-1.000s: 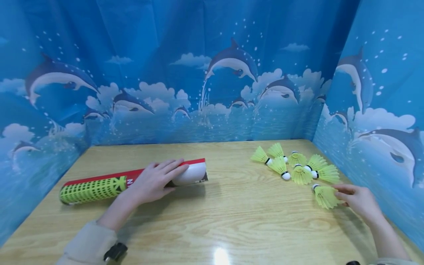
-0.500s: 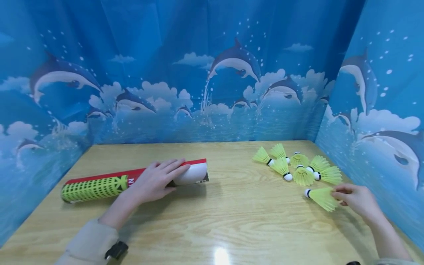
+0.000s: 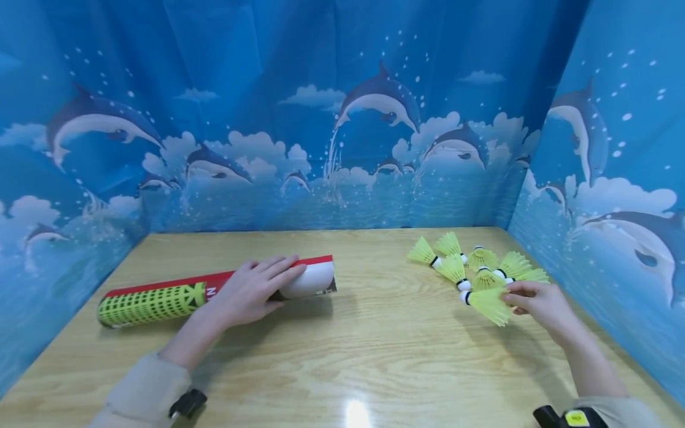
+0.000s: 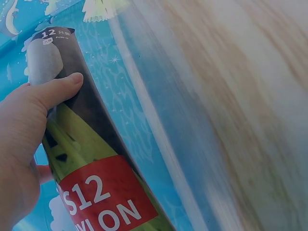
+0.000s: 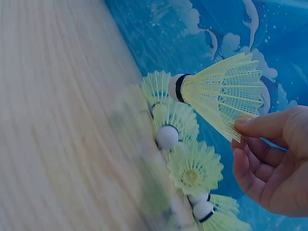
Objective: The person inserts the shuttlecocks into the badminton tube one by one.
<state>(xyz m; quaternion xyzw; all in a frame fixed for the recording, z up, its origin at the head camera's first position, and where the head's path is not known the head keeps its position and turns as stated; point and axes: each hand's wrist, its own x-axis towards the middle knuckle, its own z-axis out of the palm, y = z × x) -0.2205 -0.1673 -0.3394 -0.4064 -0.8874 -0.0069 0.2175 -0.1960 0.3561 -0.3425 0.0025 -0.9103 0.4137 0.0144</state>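
Big blue cloth [image 3: 267, 89] w/ dolphins on it hangs at the back & sides, and below is the wood table [image 3: 374, 351]. The tube [image 3: 152, 306] lies on its side on the left part; can't tell if its white end is open. L hand [image 3: 251, 291] is on the tube near that end, thumb one side & fingers round the other, so it's got hold. R hand [image 3: 540, 303] is over on the far right, thumb & finger pinching a birdie [image 5: 226, 91] by the rim of its skirt, other fingers curled in. The birdie is up off the table, cork facing the tube, just beside the pile [image 3: 452, 270] of seven more; can't tell if it touches them. Looks to me like the step is bringing this one over to the tube. Next move prob. calls for a soft pinch so the skirt won't bend, room to get past the pile, & L hand keeping the tube from rolling. Now the words: the red patch on the tube says "S12" in white, w/ what looks like "NYLON" under it, a bit cut off. By the end there's "12", then tiny marks too small to read. No brand I can make out. The yellow tag [image 3: 577, 418] by the R wrist: letters too wee, sorry.
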